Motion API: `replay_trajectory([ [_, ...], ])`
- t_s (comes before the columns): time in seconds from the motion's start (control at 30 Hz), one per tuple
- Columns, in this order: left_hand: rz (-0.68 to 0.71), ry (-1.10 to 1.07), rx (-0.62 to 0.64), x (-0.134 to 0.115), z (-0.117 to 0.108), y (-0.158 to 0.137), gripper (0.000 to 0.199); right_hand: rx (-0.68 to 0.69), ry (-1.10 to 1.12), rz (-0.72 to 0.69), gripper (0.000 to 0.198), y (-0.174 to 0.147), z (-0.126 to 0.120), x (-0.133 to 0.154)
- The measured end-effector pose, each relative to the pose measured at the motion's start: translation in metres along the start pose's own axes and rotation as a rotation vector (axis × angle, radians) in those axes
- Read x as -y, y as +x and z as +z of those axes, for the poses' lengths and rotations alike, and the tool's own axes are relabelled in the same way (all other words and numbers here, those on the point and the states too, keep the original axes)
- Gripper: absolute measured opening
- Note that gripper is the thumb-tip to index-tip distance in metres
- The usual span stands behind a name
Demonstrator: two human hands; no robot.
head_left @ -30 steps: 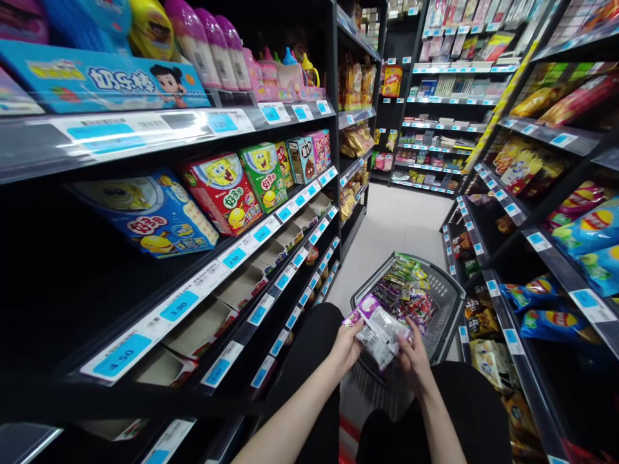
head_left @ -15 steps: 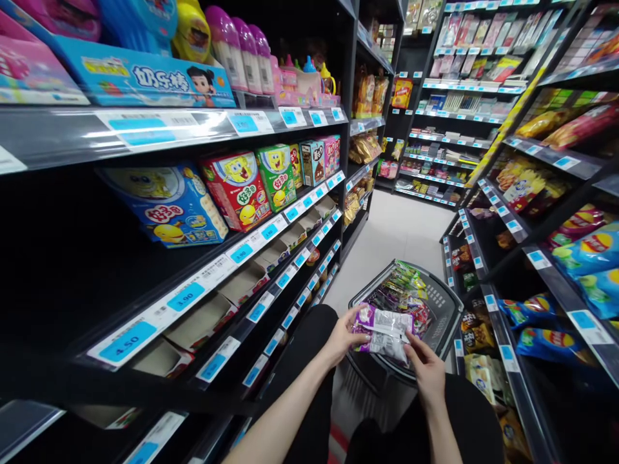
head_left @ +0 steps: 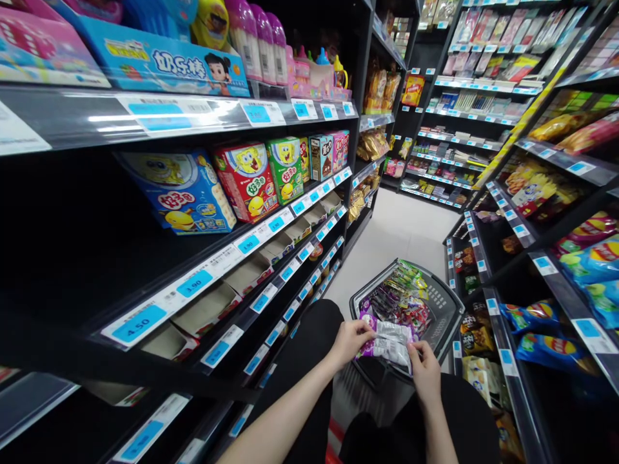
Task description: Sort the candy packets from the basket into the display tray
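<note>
A purple and silver snack packet (head_left: 391, 341) lies flat between my two hands, with its seamed, printed back facing up. My left hand (head_left: 352, 341) pinches its left end between thumb and fingers. At the right end, my right hand (head_left: 424, 365) grips the edge in the same way. Just beneath and beyond the packet stands a dark grey shopping basket (head_left: 445, 308) on the floor. Several green, purple and red snack packets (head_left: 397, 291) are heaped in it, towards its left side. My knees are on either side of the basket's near end.
Shelving with price labels (head_left: 193, 282) runs close along my left, holding boxed snacks (head_left: 246, 180). Bagged chips (head_left: 551, 348) fill the shelves on my right. Pale floor (head_left: 401, 219) stretches between them to a rack of stationery-like goods (head_left: 459, 106) at the far end.
The fingers of my left hand have shifted from around the packet's end to a pinch on its upper face. The packet sits slightly lower, and the view has turned a little left.
</note>
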State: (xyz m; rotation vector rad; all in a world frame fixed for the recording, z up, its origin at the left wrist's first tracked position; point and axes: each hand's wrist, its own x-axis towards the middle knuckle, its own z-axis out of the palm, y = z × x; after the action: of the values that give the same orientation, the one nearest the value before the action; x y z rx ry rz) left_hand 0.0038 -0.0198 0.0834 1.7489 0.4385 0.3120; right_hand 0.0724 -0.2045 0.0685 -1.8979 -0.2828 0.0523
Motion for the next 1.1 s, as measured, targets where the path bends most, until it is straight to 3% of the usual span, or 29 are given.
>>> replay_trajectory([
  [0.23, -0.04, 0.017, -0.032, -0.001, 0.003, 0.003, 0.015, 0.024, -0.027, 0.032, 0.038, 0.003, 0.003, -0.006],
  [0.57, -0.054, 0.032, 0.004, 0.002, 0.001, 0.003, 0.028, 0.104, -0.112, -0.08, 0.039, 0.003, 0.002, 0.0],
  [0.67, -0.068, 0.037, -0.014, -0.001, -0.001, 0.003, 0.032, 0.064, -0.142, -0.129, 0.04, 0.0, 0.002, 0.004],
  [0.8, -0.1, 0.0, -0.041, -0.005, -0.002, 0.006, 0.032, 0.001, -0.171, -0.094, 0.04, -0.003, 0.003, 0.006],
  [0.97, -0.155, -0.147, -0.023, -0.002, -0.003, 0.01, 0.03, 0.001, -0.018, -0.015, 0.044, 0.001, 0.009, 0.002],
  [1.1, -0.191, -0.376, 0.057, 0.002, -0.003, 0.011, 0.019, 0.086, 0.299, 0.102, 0.041, 0.002, 0.012, 0.001],
])
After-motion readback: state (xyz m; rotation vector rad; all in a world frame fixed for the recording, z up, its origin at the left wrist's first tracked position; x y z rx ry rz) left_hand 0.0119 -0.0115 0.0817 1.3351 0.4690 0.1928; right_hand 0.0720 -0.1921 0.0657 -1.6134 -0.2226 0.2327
